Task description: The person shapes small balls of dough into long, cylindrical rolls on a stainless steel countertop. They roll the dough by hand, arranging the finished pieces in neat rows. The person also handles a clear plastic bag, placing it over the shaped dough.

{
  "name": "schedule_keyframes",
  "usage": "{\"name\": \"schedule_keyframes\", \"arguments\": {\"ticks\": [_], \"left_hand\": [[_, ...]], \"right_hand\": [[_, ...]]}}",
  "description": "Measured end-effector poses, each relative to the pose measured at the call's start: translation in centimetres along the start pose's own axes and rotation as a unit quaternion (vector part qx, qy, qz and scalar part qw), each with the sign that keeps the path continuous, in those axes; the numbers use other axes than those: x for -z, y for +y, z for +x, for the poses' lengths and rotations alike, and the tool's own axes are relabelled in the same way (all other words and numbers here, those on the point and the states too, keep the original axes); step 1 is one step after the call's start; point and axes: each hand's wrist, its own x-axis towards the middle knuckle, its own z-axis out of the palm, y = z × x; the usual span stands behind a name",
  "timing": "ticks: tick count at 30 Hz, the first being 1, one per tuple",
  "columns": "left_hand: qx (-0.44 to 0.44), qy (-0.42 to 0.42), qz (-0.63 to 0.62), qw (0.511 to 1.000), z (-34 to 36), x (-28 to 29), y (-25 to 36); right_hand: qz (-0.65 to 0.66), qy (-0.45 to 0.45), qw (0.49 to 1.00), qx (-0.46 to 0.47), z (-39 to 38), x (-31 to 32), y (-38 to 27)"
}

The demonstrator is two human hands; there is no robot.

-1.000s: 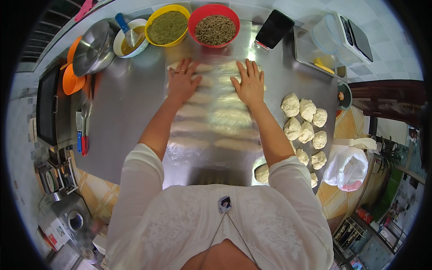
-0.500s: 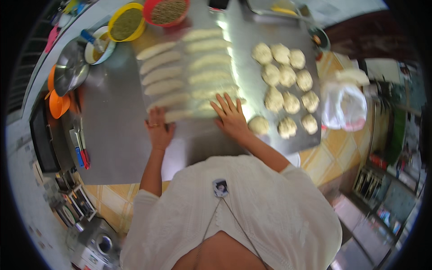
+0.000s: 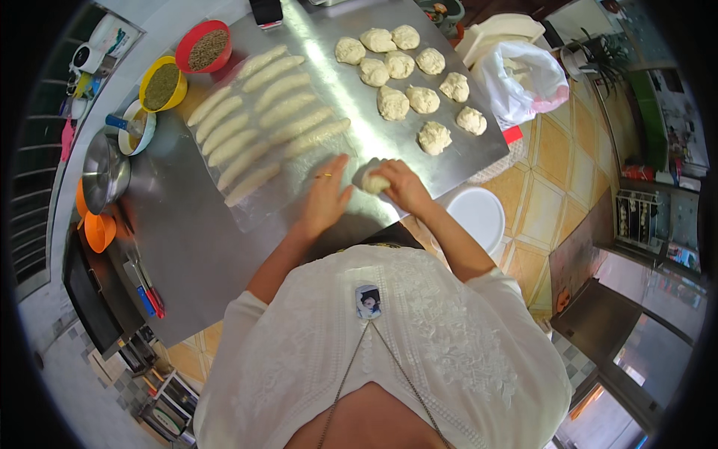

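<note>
My right hand (image 3: 404, 187) curls its fingers around a pale dough ball (image 3: 373, 182) near the front edge of the metal table. Just left of it, my left hand (image 3: 326, 197) is open, fingers stretched, by the near right corner of a clear plastic sheet (image 3: 258, 211). Two columns of long dough rolls lie under or on this sheet, among them a near roll (image 3: 252, 185) and one at the right (image 3: 318, 138). Several rough dough balls (image 3: 399, 65) sit in loose rows on the right side of the table.
At the back left stand a red bowl (image 3: 204, 46) and a yellow bowl (image 3: 163, 85) of dried seeds or herbs, a white bowl with a brush (image 3: 137, 128), and a steel bowl (image 3: 105, 173). Knives (image 3: 146, 288) lie at the left edge. A white bag (image 3: 520, 82) is beyond the right edge.
Both hands have left the plastic sheet, where they lay flat. My right hand has taken hold of the nearest dough ball; my left has come close to it. The view has turned.
</note>
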Motion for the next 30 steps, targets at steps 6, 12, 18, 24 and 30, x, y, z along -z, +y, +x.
{"name": "schedule_keyframes", "arguments": {"ticks": [6,12,18,24,30], "left_hand": [[0.114,-0.121,-0.15,0.975,-2.0,-6.5,1.4],[0.139,-0.075,-0.115,0.981,-2.1,-6.7,1.6],[0.176,-0.102,0.069,0.977,4.8,-6.4,-0.4],[0.395,-0.169,-0.245,0.869,1.7,-9.5,-0.3],[0.193,-0.193,-0.065,0.96,0.5,-8.6,-0.3]], "right_hand": [[0.22,0.038,0.949,-0.223,-5.1,-1.4,-1.3],[-0.221,0.232,0.938,-0.129,0.3,-8.1,0.7],[-0.254,0.178,0.95,-0.039,8.1,-5.9,4.7],[-0.01,0.132,0.951,-0.278,1.6,-4.5,-2.2],[-0.232,0.189,0.952,-0.063,1.9,-6.4,1.8]]}}
